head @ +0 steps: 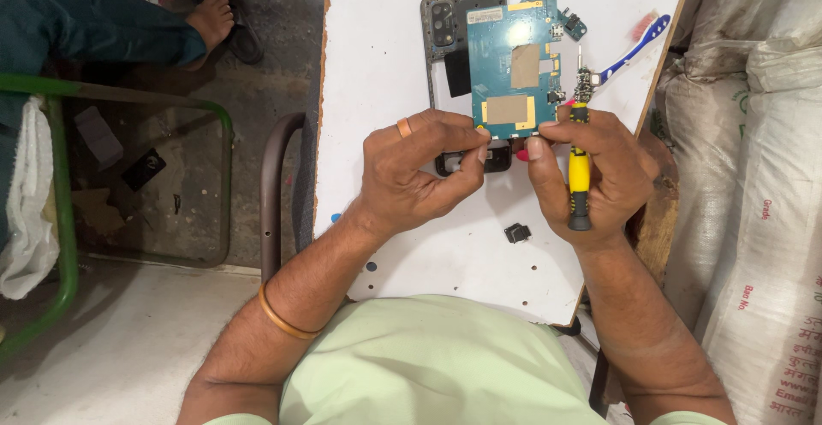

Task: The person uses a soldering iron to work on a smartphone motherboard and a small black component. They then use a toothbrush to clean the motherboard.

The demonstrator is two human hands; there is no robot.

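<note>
At the far left a green metal chair frame point(64, 185) stands on the floor, with a white cloth point(26, 211) draped over it, and above it another person's sandalled foot point(214, 18) rests on the ground. To the right of these, a white board point(385, 65) serves as the work surface.

The left hand point(411, 168), with one ring on a finger and one bangle point(278, 318) at the wrist, is closed in a pinch: its thumb and fingertips grip the lower left edge of the blue-green circuit board point(514, 70). The board is held tilted up just above the dark phone frame point(449, 40), which lies flat on the white surface behind it; the board's lower edge sits between the two hands, and its upper part reaches away from them.

The right hand point(591, 172) pinches the board's lower right corner with thumb and forefinger, while its other fingers curl around one yellow-and-black screwdriver point(580, 177), whose shaft points upward beside the board's right edge. Just below and between the hands, one small black part point(516, 233) lies loose on the white surface, apart from both. To the upper right, one blue-and-white toothbrush point(638, 44) lies slantwise near the board's edge. At the far right, two white woven sacks point(762, 219) stand stacked against the table.
</note>
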